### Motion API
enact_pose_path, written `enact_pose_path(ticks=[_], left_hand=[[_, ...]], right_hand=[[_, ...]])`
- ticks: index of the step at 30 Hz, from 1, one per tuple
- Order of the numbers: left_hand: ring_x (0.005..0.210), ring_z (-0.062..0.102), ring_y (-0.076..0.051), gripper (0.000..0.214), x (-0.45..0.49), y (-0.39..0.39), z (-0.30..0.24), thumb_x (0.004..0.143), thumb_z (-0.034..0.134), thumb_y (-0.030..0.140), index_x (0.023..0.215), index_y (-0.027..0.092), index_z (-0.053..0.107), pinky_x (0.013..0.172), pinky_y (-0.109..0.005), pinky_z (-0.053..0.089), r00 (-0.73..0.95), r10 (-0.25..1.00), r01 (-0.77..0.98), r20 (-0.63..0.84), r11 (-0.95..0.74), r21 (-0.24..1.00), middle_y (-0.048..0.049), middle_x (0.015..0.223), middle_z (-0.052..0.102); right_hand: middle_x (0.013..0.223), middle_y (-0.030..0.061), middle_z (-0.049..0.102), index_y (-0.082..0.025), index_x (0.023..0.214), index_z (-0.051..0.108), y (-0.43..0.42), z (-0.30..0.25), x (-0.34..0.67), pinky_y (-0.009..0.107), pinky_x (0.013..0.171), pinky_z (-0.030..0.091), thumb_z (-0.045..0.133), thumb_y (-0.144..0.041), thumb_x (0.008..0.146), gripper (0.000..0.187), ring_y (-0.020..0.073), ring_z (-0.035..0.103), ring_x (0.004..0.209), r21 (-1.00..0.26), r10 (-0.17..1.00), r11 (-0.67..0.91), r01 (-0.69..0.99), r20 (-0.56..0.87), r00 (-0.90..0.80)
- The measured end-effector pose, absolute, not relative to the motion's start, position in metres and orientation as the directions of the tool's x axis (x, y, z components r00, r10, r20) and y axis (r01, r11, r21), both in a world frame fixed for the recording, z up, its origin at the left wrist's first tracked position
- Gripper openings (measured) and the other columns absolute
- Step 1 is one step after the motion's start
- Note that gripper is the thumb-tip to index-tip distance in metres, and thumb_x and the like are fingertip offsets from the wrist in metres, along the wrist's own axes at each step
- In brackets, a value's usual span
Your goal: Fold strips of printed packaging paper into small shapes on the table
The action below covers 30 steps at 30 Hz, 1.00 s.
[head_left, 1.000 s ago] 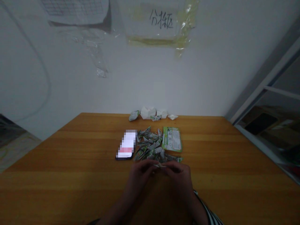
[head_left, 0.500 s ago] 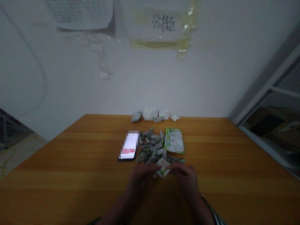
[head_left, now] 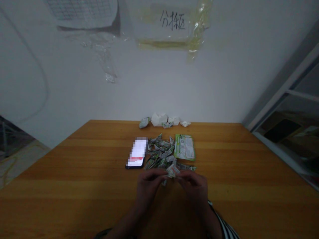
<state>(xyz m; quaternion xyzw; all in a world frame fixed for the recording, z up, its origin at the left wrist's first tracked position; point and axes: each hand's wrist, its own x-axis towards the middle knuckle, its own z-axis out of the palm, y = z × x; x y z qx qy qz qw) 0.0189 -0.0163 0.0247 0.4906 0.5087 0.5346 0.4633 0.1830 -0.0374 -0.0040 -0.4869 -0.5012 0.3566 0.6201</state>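
Note:
Both hands meet over the near middle of the wooden table [head_left: 74, 186]. My left hand [head_left: 149, 184] and my right hand [head_left: 194, 185] pinch a small folded piece of printed paper [head_left: 172, 170] between their fingertips. Just beyond it lies a pile of several small folded green-and-white paper pieces [head_left: 160, 153]. A flat green printed sheet [head_left: 184, 147] lies to the right of the pile. A phone [head_left: 137, 156] with a lit screen lies to the pile's left.
At the table's far edge against the white wall sit several white and green folded paper shapes [head_left: 159, 119]. A taped plastic sheet with handwriting [head_left: 171, 23] hangs on the wall. A metal window frame [head_left: 281, 96] runs along the right.
The paper piece between my fingers has been turned and refolded; it showed flatter half a second ago and is now more bunched. The view shifted slightly.

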Motion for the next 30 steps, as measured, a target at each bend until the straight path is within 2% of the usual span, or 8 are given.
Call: enact_pose_path(ticks=[8,12,15,17,20,23,25,30], left_hand=[[0.061,0.067,-0.016,0.022,0.032,-0.022,0.018,0.062,0.082,0.033,0.062,0.015,0.07,0.059,-0.024,0.051,-0.096,0.988,-0.076,-0.117,0.109,0.991,-0.0028,0.064,0.073],[0.053,0.064,-0.013,0.033,0.035,-0.02,0.014,0.059,0.085,0.033,0.067,0.016,0.059,0.05,-0.019,0.046,-0.099,0.979,-0.185,-0.18,0.16,0.97,0.001,0.058,0.07],[0.053,0.065,-0.014,0.035,0.034,-0.018,0.013,0.06,0.084,0.034,0.078,0.016,0.06,0.05,-0.02,0.047,-0.081,0.98,-0.178,-0.182,0.165,0.97,0.0001,0.059,0.071],[0.053,0.065,-0.015,0.033,0.03,-0.016,0.014,0.065,0.081,0.035,0.085,0.016,0.064,0.05,-0.021,0.048,-0.04,0.991,-0.085,-0.125,0.121,0.989,-0.0004,0.059,0.07],[0.061,0.068,-0.018,0.028,0.021,-0.012,0.013,0.076,0.071,0.031,0.102,0.018,0.068,0.056,-0.024,0.051,0.09,0.995,0.182,0.046,-0.062,0.981,-0.0018,0.068,0.072],[0.09,0.069,-0.02,0.037,0.013,-0.01,0.009,0.084,0.059,0.018,0.119,0.029,0.066,0.078,-0.03,0.053,0.306,0.927,0.411,0.218,-0.335,0.848,-0.006,0.104,0.074],[0.102,0.066,-0.022,0.042,0.01,-0.01,0.007,0.087,0.054,0.014,0.122,0.033,0.064,0.087,-0.032,0.051,0.441,0.864,0.465,0.244,-0.452,0.761,-0.007,0.119,0.068],[0.098,0.068,-0.022,0.036,0.014,-0.012,0.011,0.09,0.052,0.02,0.122,0.031,0.066,0.084,-0.031,0.052,0.501,0.834,0.466,0.23,-0.484,0.741,-0.0098,0.116,0.07]], right_hand=[[0.057,0.0019,0.07,-0.017,0.062,0.066,-0.031,0.004,0.168,0.024,0.051,0.051,0.08,-0.037,0.067,0.025,0.0151,0.064,0.053,-0.976,0.932,0.121,-0.178,0.05,0.36],[0.059,0.0002,0.071,-0.019,0.077,0.061,-0.029,0.002,0.166,0.025,0.052,0.053,0.083,-0.037,0.064,0.031,0.016,0.066,0.052,-0.947,0.944,0.077,-0.313,-0.033,0.329],[0.061,0.0005,0.073,-0.019,0.082,0.059,-0.029,-0.001,0.165,0.025,0.053,0.052,0.082,-0.037,0.065,0.033,0.0166,0.067,0.053,-0.94,0.95,0.054,-0.337,-0.055,0.306],[0.06,0.0005,0.072,-0.019,0.081,0.059,-0.029,-0.003,0.166,0.024,0.053,0.052,0.081,-0.037,0.067,0.032,0.0159,0.066,0.052,-0.946,0.957,0.049,-0.32,-0.048,0.287],[0.059,-0.0003,0.069,-0.018,0.083,0.06,-0.028,-0.003,0.169,0.024,0.051,0.05,0.078,-0.037,0.07,0.029,0.0153,0.064,0.051,-0.967,0.973,0.024,-0.253,-0.036,0.228],[0.057,-0.0035,0.063,-0.019,0.088,0.06,-0.027,-0.003,0.172,0.022,0.048,0.046,0.072,-0.033,0.075,0.023,0.0137,0.06,0.05,-0.988,0.983,0.054,-0.147,0.027,0.179],[0.059,-0.0043,0.061,-0.019,0.091,0.06,-0.026,-0.003,0.173,0.021,0.048,0.045,0.069,-0.03,0.077,0.02,0.0132,0.058,0.052,-0.993,0.988,0.087,-0.082,0.075,0.136],[0.073,0.0003,0.066,-0.018,0.097,0.065,-0.026,-0.003,0.175,0.022,0.053,0.047,0.064,-0.03,0.081,0.02,0.0139,0.06,0.06,-0.99,0.993,0.109,-0.084,0.105,0.048]])
